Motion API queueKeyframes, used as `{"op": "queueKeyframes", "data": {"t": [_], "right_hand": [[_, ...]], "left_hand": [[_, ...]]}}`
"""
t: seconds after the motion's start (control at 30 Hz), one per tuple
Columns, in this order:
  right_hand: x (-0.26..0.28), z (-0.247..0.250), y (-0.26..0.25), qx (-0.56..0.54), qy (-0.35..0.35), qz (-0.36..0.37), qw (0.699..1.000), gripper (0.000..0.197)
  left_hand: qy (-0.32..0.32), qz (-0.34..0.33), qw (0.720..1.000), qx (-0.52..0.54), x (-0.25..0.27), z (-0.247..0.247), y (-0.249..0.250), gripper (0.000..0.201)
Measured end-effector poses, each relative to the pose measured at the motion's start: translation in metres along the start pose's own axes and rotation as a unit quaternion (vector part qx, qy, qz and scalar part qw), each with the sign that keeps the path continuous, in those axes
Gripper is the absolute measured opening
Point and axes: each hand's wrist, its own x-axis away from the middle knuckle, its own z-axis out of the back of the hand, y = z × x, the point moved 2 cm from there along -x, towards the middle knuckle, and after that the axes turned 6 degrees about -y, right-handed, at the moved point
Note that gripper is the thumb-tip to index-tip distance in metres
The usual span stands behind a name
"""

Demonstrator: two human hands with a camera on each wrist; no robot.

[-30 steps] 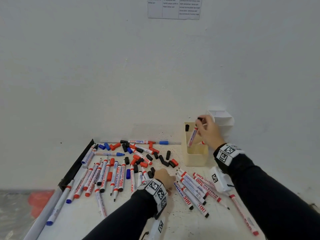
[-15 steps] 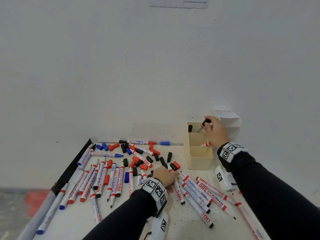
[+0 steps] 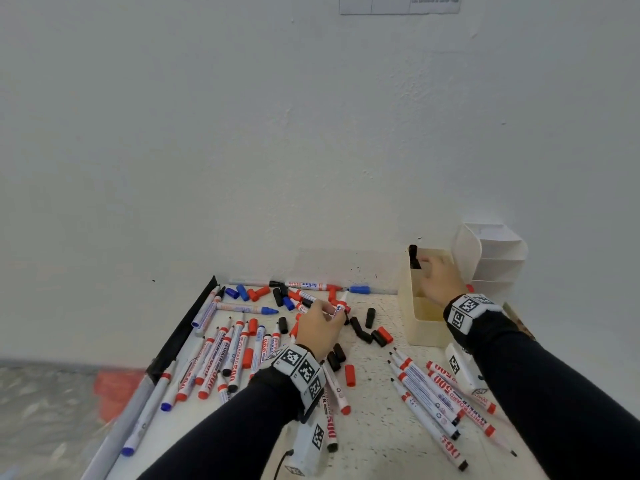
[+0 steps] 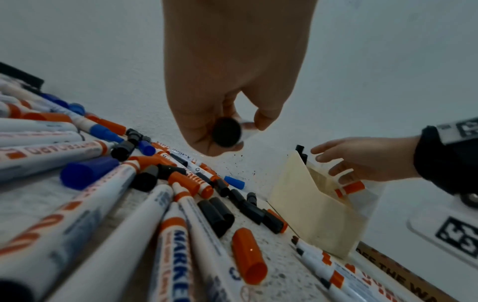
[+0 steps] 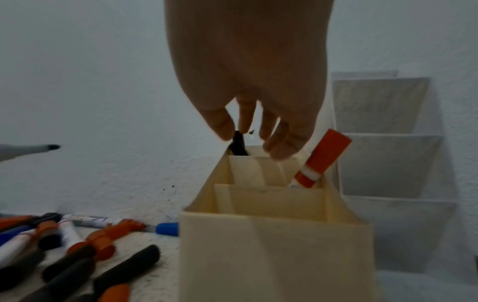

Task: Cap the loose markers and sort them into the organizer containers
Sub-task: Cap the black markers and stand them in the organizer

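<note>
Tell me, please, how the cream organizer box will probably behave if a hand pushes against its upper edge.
The cream organizer box looks tall and narrow with thin walls, so it is probably light and may tip or slide. Only a black-capped marker and a red-capped marker show inside, so little weight steadies it. The white organizer behind might stop it.

The left hand [image 4: 232,85] hangs above the speckled tabletop [image 4: 282,271], pinching a white marker [image 4: 229,132] whose round black end faces the camera. Below it lie loose markers [image 4: 178,255] and scattered caps in black, blue and orange; an orange cap [image 4: 249,257] lies near the front. Toward the wall stands a cream organizer container [image 4: 310,210] holding an orange-capped marker [image 4: 349,189]. The right hand [image 4: 362,159] reaches over its rim with fingers spread.
</note>
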Motion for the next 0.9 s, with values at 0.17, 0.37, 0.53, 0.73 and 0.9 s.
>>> {"op": "queueKeyframes", "data": {"t": [0.17, 0.37, 0.53, 0.73, 0.9], "right_hand": [[0.023, -0.016, -0.031, -0.006, 0.026, 0.062, 0.998, 0.013], [0.048, -0.066, -0.041, 0.159, -0.259, -0.008, 0.953, 0.034], [0.057, -0.082, -0.033, 0.218, -0.245, -0.005, 0.945, 0.031], [0.056, -0.089, -0.028, 0.227, -0.218, -0.011, 0.949, 0.021], [0.053, -0.084, -0.044, 0.104, -0.140, 0.023, 0.984, 0.039]], "left_hand": [[0.007, 0.009, 1.000, -0.001, 0.005, 0.012, -0.003, 0.017], [0.005, 0.005, 1.000, -0.013, 0.016, 0.022, -0.009, 0.020], [0.010, 0.006, 1.000, 0.007, 0.023, 0.032, -0.013, 0.012], [0.008, -0.002, 1.000, -0.013, 0.028, 0.042, -0.016, 0.014], [0.003, 0.001, 0.998, -0.065, 0.031, 0.044, -0.021, 0.023]]}}
